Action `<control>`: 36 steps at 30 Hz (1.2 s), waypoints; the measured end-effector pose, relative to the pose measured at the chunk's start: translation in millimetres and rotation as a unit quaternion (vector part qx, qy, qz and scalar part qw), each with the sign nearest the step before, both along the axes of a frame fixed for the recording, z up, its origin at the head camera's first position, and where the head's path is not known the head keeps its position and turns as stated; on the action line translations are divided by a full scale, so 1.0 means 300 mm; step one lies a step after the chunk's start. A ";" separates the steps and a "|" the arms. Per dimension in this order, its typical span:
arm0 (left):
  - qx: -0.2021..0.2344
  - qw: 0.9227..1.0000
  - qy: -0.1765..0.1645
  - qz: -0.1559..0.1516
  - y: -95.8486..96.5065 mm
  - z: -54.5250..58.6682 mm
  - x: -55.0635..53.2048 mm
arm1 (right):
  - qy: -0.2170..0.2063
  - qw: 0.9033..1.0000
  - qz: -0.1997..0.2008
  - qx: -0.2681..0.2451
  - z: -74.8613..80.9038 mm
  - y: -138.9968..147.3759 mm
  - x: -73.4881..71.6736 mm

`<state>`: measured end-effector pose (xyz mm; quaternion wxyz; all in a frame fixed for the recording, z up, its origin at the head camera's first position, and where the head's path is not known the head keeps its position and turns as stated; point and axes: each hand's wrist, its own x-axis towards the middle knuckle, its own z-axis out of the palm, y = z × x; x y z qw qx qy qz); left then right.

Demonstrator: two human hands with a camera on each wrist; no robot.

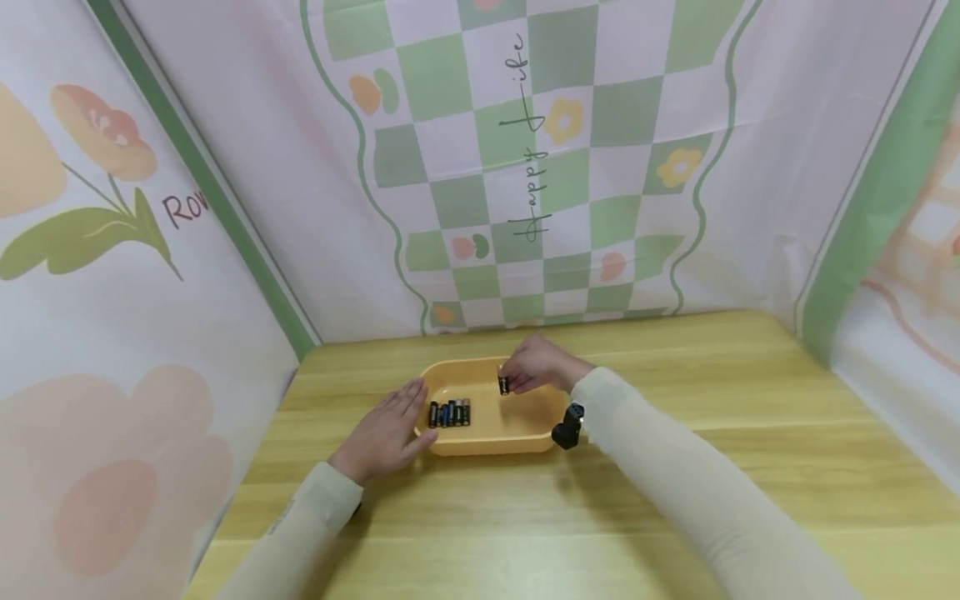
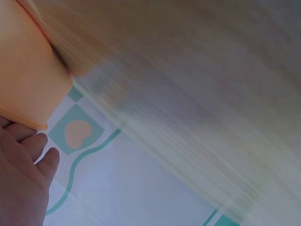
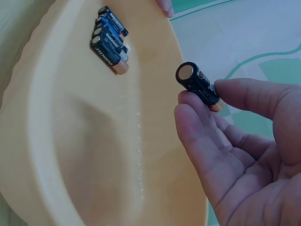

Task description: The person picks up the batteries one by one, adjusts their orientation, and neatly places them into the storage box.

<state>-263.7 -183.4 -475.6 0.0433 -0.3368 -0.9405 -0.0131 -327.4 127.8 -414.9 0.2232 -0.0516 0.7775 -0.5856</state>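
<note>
My right hand (image 1: 538,364) pinches a black battery with a copper end (image 3: 198,84) between thumb and fingers, above the right half of a yellow plastic tray (image 1: 495,447). At the tray's left side several batteries (image 1: 450,413) lie side by side in a row, mostly black, one blue. In the right wrist view the nearest one in the row (image 3: 109,54) is black and copper. My left hand (image 1: 386,432) rests with fairly straight fingers on the tray's left rim. The left wrist view shows its fingers (image 2: 35,146) against the tray wall (image 2: 33,70).
The tray stands on a wood-grain table (image 1: 480,525), close to its back edge. Behind it hangs a green-and-white checked cloth (image 1: 517,192), with a printed flower panel (image 1: 112,333) to the left. A black wrist camera (image 1: 568,426) sits at my right cuff, beside the tray's right end.
</note>
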 end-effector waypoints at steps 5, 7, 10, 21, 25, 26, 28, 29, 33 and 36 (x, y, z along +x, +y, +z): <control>0.002 1.000 -0.002 -0.001 0.000 0.002 -0.002 | 0.002 1.000 0.000 0.000 -0.011 -0.013 -0.002; 0.003 1.000 -0.003 -0.001 -0.001 0.001 -0.003 | 0.004 1.000 0.000 0.000 -0.012 -0.019 0.000; 0.004 1.000 -0.002 -0.003 -0.002 -0.001 -0.005 | 0.006 1.000 -0.001 -0.001 -0.013 -0.024 -0.001; 0.004 1.000 0.015 -0.006 0.000 0.001 -0.014 | -0.005 1.000 -0.009 -0.008 -0.034 -0.043 -0.015; 0.004 1.000 0.009 -0.002 0.000 0.004 -0.011 | -0.012 1.000 -0.012 -0.004 -0.044 -0.063 -0.021; 0.005 1.000 0.007 -0.002 0.000 0.005 -0.011 | -0.017 1.000 -0.013 -0.004 -0.049 -0.069 -0.023; 0.006 1.000 0.006 -0.002 -0.001 0.003 -0.009 | -0.021 1.000 -0.014 -0.006 -0.060 -0.080 -0.026; 0.005 1.000 0.007 -0.003 -0.002 0.001 -0.009 | -0.022 1.000 -0.014 -0.005 -0.065 -0.085 -0.028; 0.007 1.000 0.013 -0.005 -0.003 -0.007 -0.009 | -0.026 1.000 -0.014 -0.008 -0.087 -0.105 -0.030; 0.008 1.000 0.009 -0.004 0.001 -0.006 -0.007 | -0.017 1.000 -0.015 -0.007 -0.093 -0.116 -0.021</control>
